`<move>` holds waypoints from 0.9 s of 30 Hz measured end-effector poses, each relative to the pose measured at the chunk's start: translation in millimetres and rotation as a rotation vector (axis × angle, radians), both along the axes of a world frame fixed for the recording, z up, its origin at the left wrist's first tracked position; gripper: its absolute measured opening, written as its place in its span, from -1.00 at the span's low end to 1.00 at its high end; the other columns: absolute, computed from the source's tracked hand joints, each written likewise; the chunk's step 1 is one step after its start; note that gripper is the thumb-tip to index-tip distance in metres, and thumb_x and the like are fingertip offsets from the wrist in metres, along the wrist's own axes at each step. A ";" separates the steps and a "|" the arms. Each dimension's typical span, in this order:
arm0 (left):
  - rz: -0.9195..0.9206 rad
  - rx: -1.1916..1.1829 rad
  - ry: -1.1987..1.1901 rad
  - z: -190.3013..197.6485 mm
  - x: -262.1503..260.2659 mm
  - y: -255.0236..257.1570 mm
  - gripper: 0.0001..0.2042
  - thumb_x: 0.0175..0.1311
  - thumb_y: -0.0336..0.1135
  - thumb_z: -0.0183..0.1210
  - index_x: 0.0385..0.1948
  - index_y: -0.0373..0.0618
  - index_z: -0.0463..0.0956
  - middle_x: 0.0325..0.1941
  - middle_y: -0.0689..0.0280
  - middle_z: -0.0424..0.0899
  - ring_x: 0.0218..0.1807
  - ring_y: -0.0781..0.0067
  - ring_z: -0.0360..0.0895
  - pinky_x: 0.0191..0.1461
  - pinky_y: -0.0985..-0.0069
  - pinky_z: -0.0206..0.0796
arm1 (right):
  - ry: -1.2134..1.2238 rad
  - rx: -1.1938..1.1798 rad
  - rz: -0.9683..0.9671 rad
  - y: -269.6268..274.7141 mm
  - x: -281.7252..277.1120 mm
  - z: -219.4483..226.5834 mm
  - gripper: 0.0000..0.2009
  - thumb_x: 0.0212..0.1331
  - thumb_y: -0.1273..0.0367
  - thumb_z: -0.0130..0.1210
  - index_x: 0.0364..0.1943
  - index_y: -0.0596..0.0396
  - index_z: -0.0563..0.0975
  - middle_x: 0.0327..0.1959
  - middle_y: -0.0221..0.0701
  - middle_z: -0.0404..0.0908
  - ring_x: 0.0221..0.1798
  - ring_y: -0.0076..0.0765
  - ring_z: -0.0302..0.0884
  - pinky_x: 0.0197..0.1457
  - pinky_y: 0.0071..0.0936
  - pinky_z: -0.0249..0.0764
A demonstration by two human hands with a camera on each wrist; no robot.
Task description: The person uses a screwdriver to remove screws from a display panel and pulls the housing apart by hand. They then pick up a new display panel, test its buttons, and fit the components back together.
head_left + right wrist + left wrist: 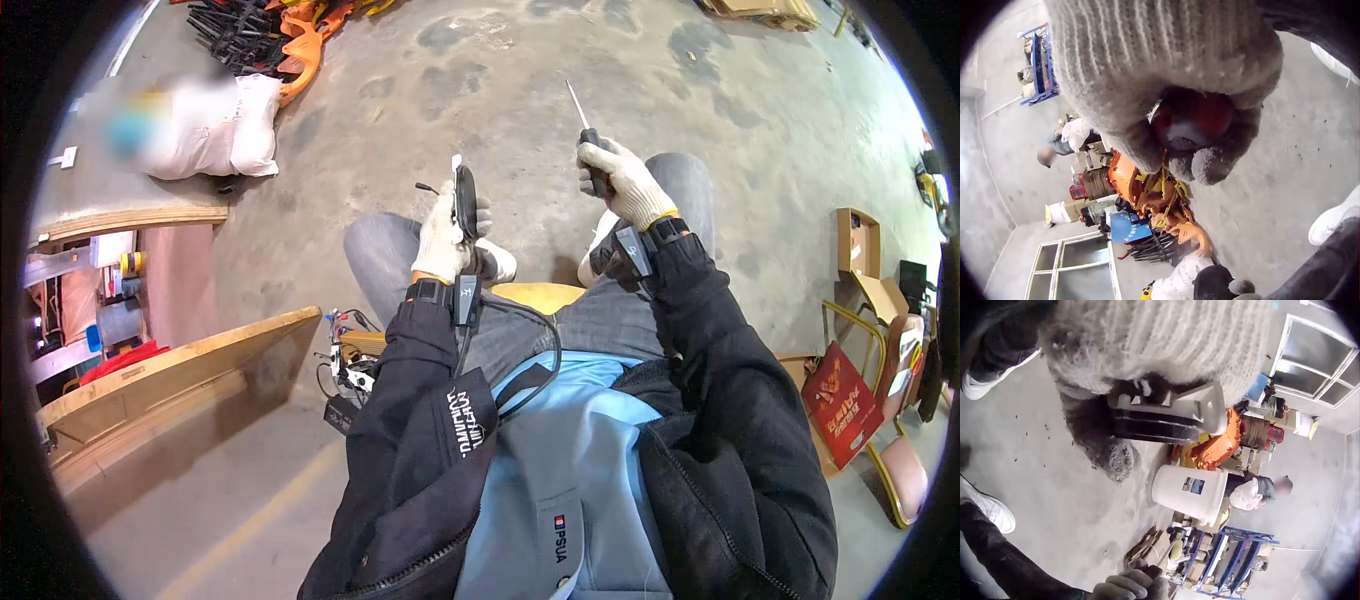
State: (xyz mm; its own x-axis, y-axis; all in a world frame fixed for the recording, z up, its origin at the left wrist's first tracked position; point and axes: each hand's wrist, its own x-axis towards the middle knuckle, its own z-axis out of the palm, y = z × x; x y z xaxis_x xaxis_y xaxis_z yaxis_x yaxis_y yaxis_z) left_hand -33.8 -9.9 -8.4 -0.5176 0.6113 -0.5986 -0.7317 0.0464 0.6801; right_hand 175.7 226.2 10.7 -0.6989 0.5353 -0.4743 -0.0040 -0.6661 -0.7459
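much stained concrete floor [620, 70], white sack [215, 130], wooden boards [170, 370] left.

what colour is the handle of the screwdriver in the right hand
Red and black; the screwdriver handle shows red best in the right wrist view.

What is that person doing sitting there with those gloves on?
A seated person in knit gloves holds a small black part upright in the left hand. The right hand grips a screwdriver by its handle, tip pointing up and away. The tool is not touching the part right now.
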 end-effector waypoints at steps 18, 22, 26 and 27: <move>-0.437 -0.077 0.039 28.3 17.4 7.8 -0.35 0.52 0.29 0.06 0.21 -0.18 0.57 -0.04 0.23 0.77 -0.23 0.42 0.67 -0.15 0.40 0.55 | -0.164 0.241 0.289 -36.3 -20.8 41.3 -0.70 0.51 0.16 0.14 0.03 0.11 0.56 -0.38 -0.48 0.56 -0.40 -0.56 0.51 -0.32 -0.56 0.45; -0.549 0.122 -0.025 -8.4 15.0 4.9 -0.44 0.59 0.18 0.03 0.32 -0.10 0.50 0.04 0.18 0.78 -0.17 0.41 0.75 -0.21 0.49 0.63 | -0.286 0.395 0.300 -35.2 -28.1 34.4 -0.76 0.34 0.31 0.29 -0.13 0.15 0.49 -0.38 -0.45 0.56 -0.39 -0.49 0.56 -0.28 -0.48 0.56; -0.648 0.176 -0.158 -15.6 13.7 1.6 -0.46 0.63 0.12 0.00 0.39 -0.09 0.44 0.08 0.07 0.75 -0.22 0.42 0.78 -0.29 0.54 0.69 | -0.218 0.427 0.261 -41.7 -28.2 29.3 -0.52 0.37 0.29 0.28 0.28 0.24 0.47 -0.26 -0.48 0.62 -0.34 -0.52 0.58 -0.26 -0.50 0.54; -0.631 0.216 -0.164 -6.5 15.6 1.5 -0.45 0.64 0.11 -0.02 0.39 -0.13 0.43 0.08 0.01 0.74 -0.22 0.41 0.79 -0.30 0.54 0.71 | -0.193 0.423 0.288 -41.7 -26.7 36.2 -0.52 0.39 0.28 0.27 0.29 0.24 0.47 -0.22 -0.47 0.63 -0.31 -0.51 0.59 -0.23 -0.50 0.56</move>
State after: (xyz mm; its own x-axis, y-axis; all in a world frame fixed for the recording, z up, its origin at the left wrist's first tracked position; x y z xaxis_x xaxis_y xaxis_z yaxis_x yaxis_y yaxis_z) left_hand -18.3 -8.4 -14.9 0.0634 0.8806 -0.4696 -0.7032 0.3733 0.6051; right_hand 149.1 184.5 46.9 -0.7671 0.5069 -0.3933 0.2976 -0.2619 -0.9181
